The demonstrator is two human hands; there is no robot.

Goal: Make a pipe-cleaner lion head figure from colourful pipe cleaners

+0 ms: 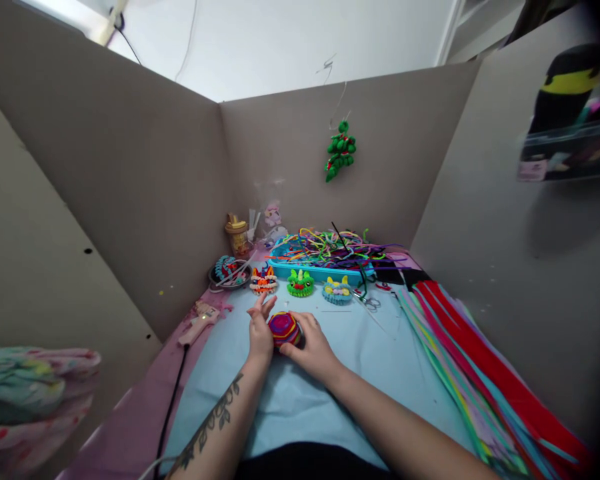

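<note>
A round piece in red, purple and yellow bands, seemingly made of pipe cleaners, is between my hands above the blue table cover. My right hand curls around its right side, thumb at the near edge and fingers at the far edge. The palm side of my left hand rests against its left side, fingers stretched out and apart. Just beyond stand three pipe-cleaner animal heads: an orange one, a green one and a blue-and-yellow one.
A blue tray overflows with loose pipe cleaners at the back. Scissors lie to its front right. Long pipe cleaners spread along the right. At left are a corded pink glue gun and a dark bowl. Grey panels surround the table.
</note>
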